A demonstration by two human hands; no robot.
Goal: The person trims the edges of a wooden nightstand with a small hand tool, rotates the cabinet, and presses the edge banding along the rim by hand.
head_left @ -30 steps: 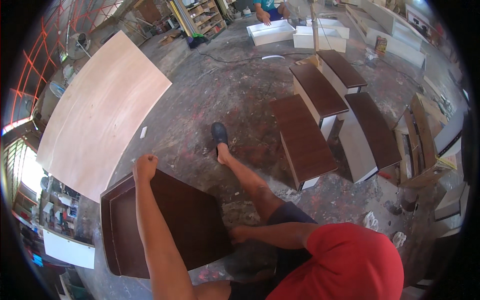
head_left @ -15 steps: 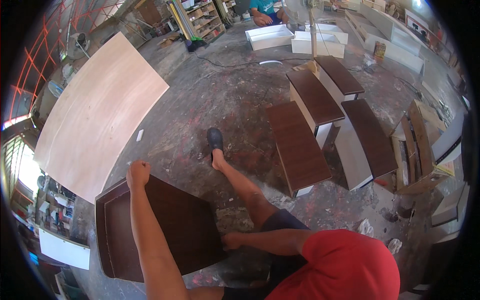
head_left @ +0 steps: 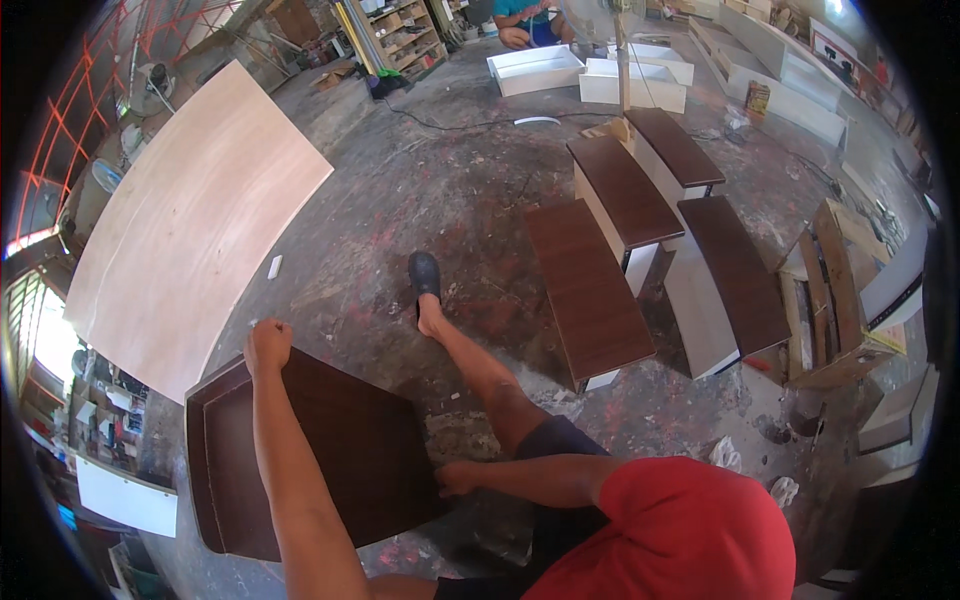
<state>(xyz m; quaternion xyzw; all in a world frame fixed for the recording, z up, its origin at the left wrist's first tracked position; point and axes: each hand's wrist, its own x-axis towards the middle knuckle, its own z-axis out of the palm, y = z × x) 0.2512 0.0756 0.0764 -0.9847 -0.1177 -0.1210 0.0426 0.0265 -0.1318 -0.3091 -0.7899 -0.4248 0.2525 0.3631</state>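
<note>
A dark brown wooden piece (head_left: 360, 430) with a raised, rounded-corner rim along its left side lies at the lower left in front of me. My left hand (head_left: 268, 344) is closed on its far edge, near the top corner. Lower down, my right hand (head_left: 455, 478) grips the right edge, its fingertips partly hidden in shadow. My left forearm crosses over the piece, and my outstretched leg (head_left: 470, 370) lies just right of it, a dark clog on the foot.
A large pale plywood sheet (head_left: 190, 230) lies at left. Several brown-topped white units (head_left: 590, 280) stand at right beside a wooden crate (head_left: 830, 340). A co-worker (head_left: 530, 25) sits at the back behind white drawers (head_left: 530, 75), near a standing post (head_left: 622, 70). A cable (head_left: 450, 128) crosses the floor.
The brown piece and both my hands have shifted slightly left in the view, as has the whole scene. The co-worker's hand has risen from the white drawer toward their body.
</note>
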